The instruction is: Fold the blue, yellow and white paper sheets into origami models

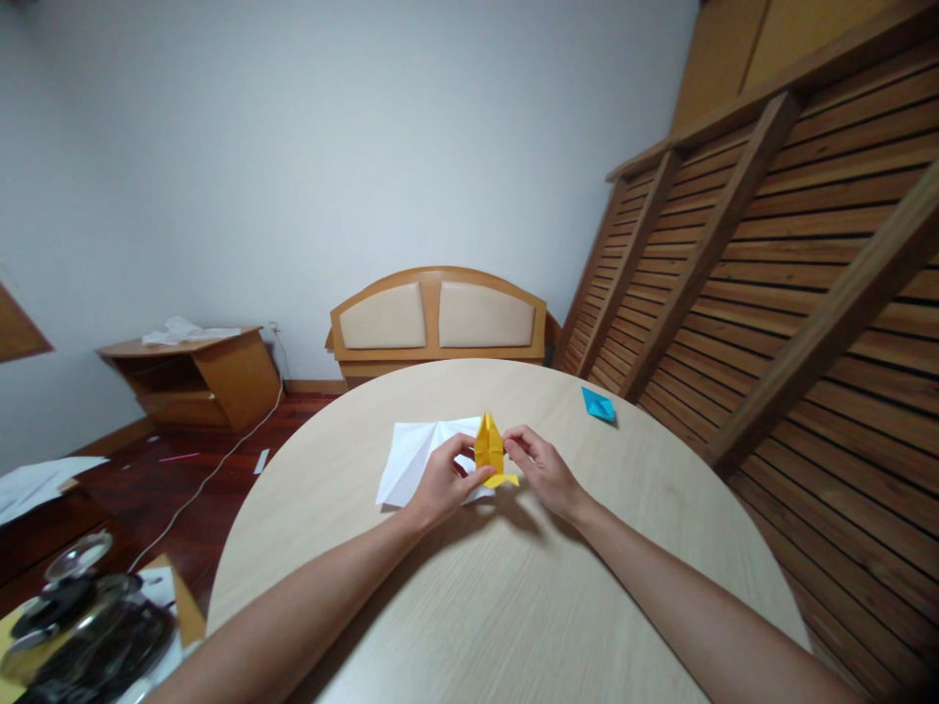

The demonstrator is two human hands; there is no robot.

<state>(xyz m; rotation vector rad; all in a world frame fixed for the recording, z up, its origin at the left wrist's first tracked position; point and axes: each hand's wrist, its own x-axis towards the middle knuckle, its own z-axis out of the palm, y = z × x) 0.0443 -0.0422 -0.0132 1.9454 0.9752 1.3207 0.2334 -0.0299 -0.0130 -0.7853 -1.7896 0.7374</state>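
Observation:
A yellow folded paper [489, 445] is held up over the round table, its pointed end upward and a flap sticking out at the lower right. My left hand [444, 481] grips it from the left, with the thumb across its lower front. My right hand [541, 469] is close beside its right edge, thumb and forefinger pinched together; whether a bit of the paper is between them I cannot make out. Under and behind my left hand lies a creased white sheet [411, 455]. A blue folded paper [599, 404] rests farther back on the right.
The round wooden table [579, 606] spans the middle. Slatted wooden panels [755, 323] lean along the right, and a headboard [440, 313] stands behind. At left are a low cabinet [220, 376], a cable [242, 440] on the floor and a dark plastic-wrapped item [110, 636].

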